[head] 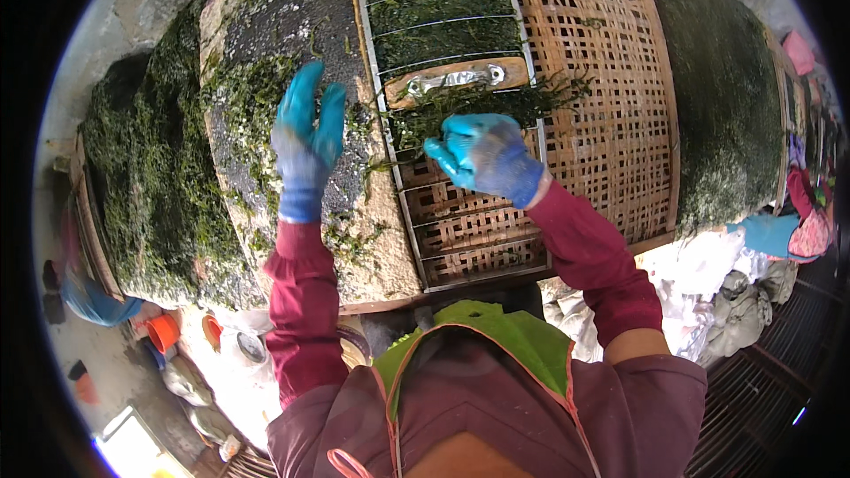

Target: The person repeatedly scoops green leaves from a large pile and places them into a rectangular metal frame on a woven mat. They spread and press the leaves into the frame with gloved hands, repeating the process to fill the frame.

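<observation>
My left hand, in a blue-coated glove, is raised with its fingers apart above a board strewn with green seaweed scraps. My right hand, gloved alike, is curled over a metal frame with thin crossbars; whether it grips strands is hidden. Wet seaweed fills the frame's far part. Across the frame lies a wooden block with a metal handle. A loose seaweed clump lies between block and right hand, trailing onto the woven bamboo mat. Bare weave shows through the frame's near part.
Seaweed heaps cover the left side, and a seaweed-covered surface lies at right. White plastic bags are below right. Orange buckets stand lower left. Another person is at the far right.
</observation>
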The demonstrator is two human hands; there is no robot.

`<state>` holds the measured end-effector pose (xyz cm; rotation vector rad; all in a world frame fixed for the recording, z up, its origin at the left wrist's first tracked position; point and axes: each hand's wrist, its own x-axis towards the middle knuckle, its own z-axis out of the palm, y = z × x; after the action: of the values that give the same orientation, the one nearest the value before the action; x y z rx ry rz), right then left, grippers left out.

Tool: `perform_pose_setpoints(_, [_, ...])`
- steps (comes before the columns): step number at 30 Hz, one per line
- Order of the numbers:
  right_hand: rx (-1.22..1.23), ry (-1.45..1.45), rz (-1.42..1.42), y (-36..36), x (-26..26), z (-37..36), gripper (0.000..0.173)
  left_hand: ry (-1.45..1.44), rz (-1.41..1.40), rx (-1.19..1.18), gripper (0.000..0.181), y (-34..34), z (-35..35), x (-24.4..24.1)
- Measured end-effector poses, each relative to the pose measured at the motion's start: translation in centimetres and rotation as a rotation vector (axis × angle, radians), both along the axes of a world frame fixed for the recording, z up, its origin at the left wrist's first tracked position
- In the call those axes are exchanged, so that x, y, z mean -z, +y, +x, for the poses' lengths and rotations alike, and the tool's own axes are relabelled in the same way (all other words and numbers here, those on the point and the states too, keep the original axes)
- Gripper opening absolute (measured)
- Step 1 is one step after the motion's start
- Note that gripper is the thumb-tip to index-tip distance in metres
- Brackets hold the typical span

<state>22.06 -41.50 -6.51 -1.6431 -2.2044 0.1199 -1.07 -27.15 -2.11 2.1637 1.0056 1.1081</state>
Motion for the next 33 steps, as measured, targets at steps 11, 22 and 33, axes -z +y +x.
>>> perform_pose_setpoints(11, [-0.176,0.339,0.027,-0.1,2.2,-0.9,0.052,-0.093,0.089,0.276,0.05,-7.9,6.8,5.7])
perform_pose_setpoints(22, [-0.083,-0.139,0.208,-1.6,1.7,4.6,0.058,-0.503,-0.2,-0.182,0.043,-7.1,-3.2,8.9])
perform_pose_setpoints(33, [0.336,-0.053,0.309,1.0,0.9,2.6,0.023,0.054,0.253,-0.341,0.04,-8.8,-8.3,7.4])
